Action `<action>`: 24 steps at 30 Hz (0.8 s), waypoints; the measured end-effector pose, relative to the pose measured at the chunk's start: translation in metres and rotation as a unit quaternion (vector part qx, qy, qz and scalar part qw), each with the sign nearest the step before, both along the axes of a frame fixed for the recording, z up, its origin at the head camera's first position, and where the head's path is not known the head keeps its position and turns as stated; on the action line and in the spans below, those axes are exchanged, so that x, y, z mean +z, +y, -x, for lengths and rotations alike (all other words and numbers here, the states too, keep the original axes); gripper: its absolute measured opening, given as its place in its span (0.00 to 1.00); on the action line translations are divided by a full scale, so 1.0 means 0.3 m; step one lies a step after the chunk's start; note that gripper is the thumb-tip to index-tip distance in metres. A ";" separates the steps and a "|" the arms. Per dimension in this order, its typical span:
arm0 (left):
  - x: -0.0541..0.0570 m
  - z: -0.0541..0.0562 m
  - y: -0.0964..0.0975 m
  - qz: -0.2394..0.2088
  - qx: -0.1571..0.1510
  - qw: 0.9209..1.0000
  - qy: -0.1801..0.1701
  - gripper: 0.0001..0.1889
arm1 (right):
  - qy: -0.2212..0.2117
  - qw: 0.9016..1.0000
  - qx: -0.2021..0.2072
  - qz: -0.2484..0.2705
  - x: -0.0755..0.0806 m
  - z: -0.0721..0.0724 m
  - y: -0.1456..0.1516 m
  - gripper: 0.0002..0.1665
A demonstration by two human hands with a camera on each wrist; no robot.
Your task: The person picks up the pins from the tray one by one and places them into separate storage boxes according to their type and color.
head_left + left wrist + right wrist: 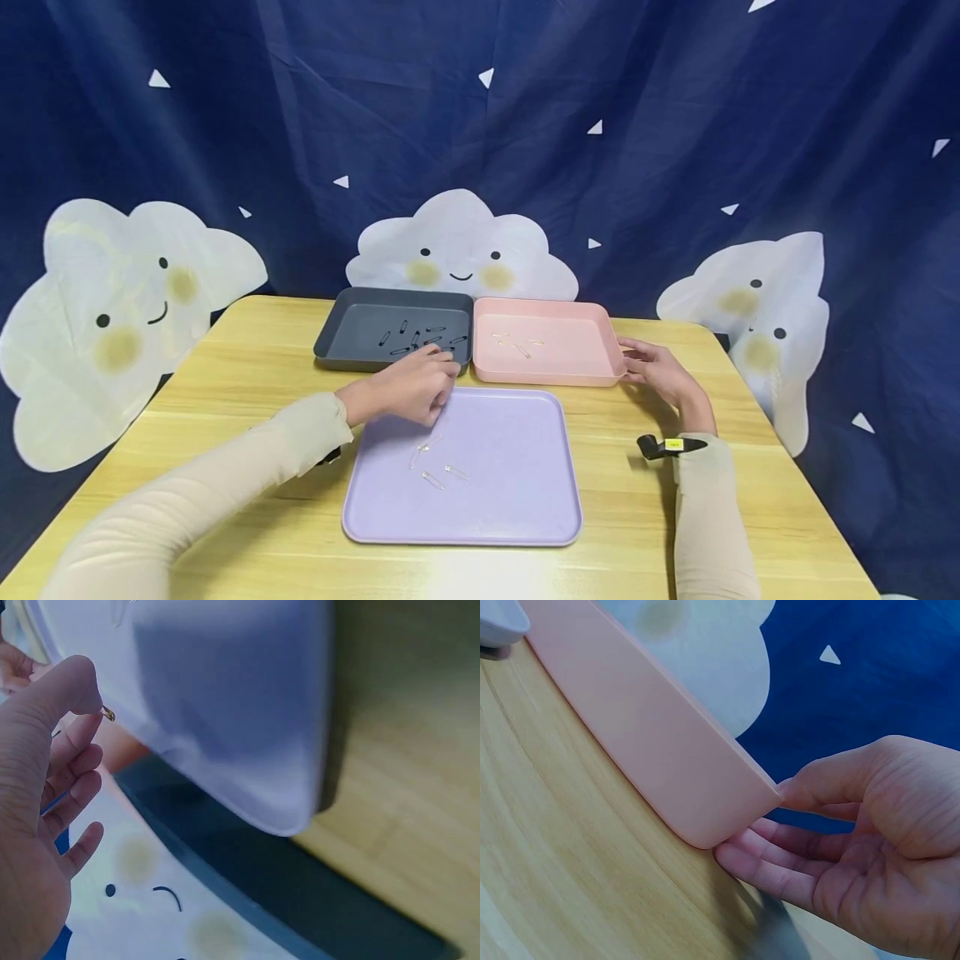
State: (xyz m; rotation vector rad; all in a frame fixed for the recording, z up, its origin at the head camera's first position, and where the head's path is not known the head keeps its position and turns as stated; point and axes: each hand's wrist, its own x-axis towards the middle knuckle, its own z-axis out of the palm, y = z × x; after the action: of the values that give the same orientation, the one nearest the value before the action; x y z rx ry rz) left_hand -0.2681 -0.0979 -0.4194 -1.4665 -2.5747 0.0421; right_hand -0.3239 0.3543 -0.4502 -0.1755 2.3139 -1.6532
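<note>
My left hand (416, 385) is over the near right edge of the dark grey tray (360, 364) and the far edge of the purple tray (517, 500). Between its thumb and index finger it pinches a gold safety pin (109, 714), mostly hidden by the fingertips. At the right end of the pink tray (555, 375), my right hand (662, 373) holds the corner, thumb at the rim and fingers against the outer wall. Several black safety pins (416, 339) lie in the grey tray. Gold safety pins (522, 351) lie in the pink one, and several pale gold pins (432, 481) on the purple one.
The grey and pink trays stand side by side at the back of the wooden table (630, 517), with the purple tray in front of them. Behind the table hangs a dark blue curtain (420, 108) with white clouds printed on it.
</note>
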 end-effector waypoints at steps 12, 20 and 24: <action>0.109 0.083 0.093 -0.027 -0.008 0.999 0.015 0.14 | 0.002 1.000 0.003 0.000 -0.001 0.008 0.002 0.33; 0.144 0.150 0.143 -0.037 0.006 0.999 0.039 0.11 | 0.003 1.000 0.002 0.000 -0.014 0.011 0.012 0.33; 0.157 0.176 0.162 -0.032 0.030 0.998 0.036 0.08 | 0.004 1.000 -0.001 -0.002 -0.016 0.011 0.012 0.33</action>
State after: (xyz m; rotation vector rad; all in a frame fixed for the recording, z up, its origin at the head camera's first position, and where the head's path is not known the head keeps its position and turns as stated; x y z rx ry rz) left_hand -0.3211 -0.0494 -0.3722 -1.3408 -2.5383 0.0207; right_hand -0.3273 0.3579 -0.4548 -0.1784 2.3231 -1.6515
